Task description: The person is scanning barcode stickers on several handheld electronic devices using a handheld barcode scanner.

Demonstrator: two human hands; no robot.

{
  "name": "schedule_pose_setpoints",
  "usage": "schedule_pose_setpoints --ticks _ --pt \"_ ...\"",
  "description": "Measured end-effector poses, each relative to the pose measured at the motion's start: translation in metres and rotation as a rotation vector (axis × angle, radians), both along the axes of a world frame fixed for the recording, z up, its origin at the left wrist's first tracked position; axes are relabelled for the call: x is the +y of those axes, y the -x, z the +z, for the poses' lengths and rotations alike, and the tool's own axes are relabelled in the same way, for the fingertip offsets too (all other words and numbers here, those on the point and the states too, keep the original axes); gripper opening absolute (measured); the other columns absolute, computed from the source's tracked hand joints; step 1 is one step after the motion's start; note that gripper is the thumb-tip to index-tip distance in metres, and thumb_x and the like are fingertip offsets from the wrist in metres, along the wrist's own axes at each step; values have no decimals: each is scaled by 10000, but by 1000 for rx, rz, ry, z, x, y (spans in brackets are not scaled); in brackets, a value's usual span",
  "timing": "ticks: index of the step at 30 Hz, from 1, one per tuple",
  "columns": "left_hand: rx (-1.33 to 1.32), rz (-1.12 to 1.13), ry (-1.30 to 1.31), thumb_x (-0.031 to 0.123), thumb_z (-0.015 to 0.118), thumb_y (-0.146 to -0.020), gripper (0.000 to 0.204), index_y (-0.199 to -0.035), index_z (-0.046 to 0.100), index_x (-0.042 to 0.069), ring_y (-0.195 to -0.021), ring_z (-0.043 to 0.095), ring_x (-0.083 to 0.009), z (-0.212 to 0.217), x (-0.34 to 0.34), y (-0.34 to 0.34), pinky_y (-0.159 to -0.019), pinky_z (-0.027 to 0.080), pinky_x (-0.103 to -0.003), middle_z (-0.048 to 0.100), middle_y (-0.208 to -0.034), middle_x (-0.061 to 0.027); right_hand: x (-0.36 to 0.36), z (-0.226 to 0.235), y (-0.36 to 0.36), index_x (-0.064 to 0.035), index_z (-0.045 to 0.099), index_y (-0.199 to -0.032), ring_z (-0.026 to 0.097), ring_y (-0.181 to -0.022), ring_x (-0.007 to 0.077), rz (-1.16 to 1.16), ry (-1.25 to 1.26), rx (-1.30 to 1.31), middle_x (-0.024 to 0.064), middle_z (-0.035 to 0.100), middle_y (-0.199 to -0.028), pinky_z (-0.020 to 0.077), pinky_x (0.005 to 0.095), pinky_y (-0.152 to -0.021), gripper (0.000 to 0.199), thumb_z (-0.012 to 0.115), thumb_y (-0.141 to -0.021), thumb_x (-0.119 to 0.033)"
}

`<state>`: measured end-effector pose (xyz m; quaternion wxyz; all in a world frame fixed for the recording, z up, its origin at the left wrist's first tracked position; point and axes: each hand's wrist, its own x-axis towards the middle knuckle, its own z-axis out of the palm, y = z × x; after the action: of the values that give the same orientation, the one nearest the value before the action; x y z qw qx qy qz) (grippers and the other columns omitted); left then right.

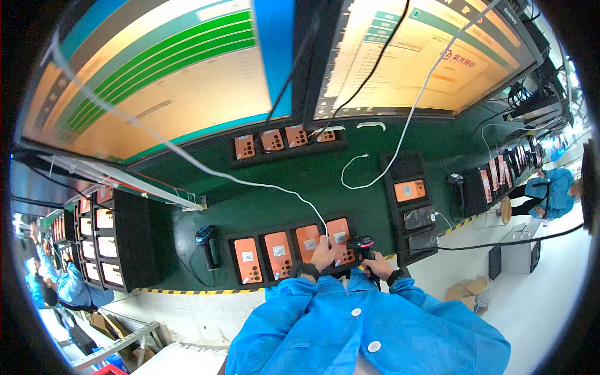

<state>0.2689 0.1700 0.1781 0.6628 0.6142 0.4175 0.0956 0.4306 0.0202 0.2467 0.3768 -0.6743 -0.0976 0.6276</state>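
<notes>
Lower centre: black tray [290, 232] on green bench [350, 187], four orange phones lying back up; left hand [323, 253] closed on white cable [206, 167] at fourth phone [339, 234]; right hand [377, 265] gripping scanner [362, 245] just beside it; spare scanner [205, 245] standing left of tray; upper-centre tray [284, 140] holds four more phones; right tray [409, 209] one orange, two dark; progress: apparently at the last phone in the row, other trays seemingly untouched.

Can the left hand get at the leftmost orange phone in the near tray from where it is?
Probably yes. The left hand rests on the same tray, and nothing lies over the leftmost orange phone; the spare scanner stands clear beside the tray.
</notes>
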Motion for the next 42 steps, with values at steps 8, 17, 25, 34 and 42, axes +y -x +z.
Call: schedule_pose_setpoints --ticks 8,17,25,34,42 --pt "298 -34 13 116 564 -765 344 -1006 330 39 -884 585 -459 15 -4 -34 -724 458 -487 573 -901 -265 4 -8 -18 -8 506 -1023 491 -472 113 -120 -25 -68 25 495 -588 404 274 -434 253 570 -779 -31" --pt "195 -2 -39 105 520 -764 311 -1014 341 58 -883 575 -477 -14 -1 -22 -728 450 -511 590 -903 -281 0 -13 1 -29 511 -1021 502 -503 100 41 -40 -97 15 521 -643 424 258 -451 292 619 -766 -120" --pt "137 3 -41 126 522 -795 242 -972 373 53 -883 576 -464 -14 5 -17 -726 451 -502 590 -874 -259 -1 -3 16 -15 479 -1000 487 -460 107 -3 -42 -194 33 510 -597 396 257 -422 245 587 -784 -52" --pt "180 -75 -97 166 555 -811 255 -954 390 34 -822 593 -465 13 14 -17 -668 469 -491 593 -838 -272 -8 7 23 -31 547 -1072 526 -487 125 -140 -87 -218 40 548 -636 424 275 -448 325 599 -755 -84" --pt "182 -47 -84 158 555 -799 254 -966 400 46 -855 585 -474 8 14 -19 -704 456 -525 601 -875 -281 -9 1 23 -32 522 -1020 504 -467 115 -76 -43 -315 30 516 -611 409 262 -428 240 586 -790 -62"
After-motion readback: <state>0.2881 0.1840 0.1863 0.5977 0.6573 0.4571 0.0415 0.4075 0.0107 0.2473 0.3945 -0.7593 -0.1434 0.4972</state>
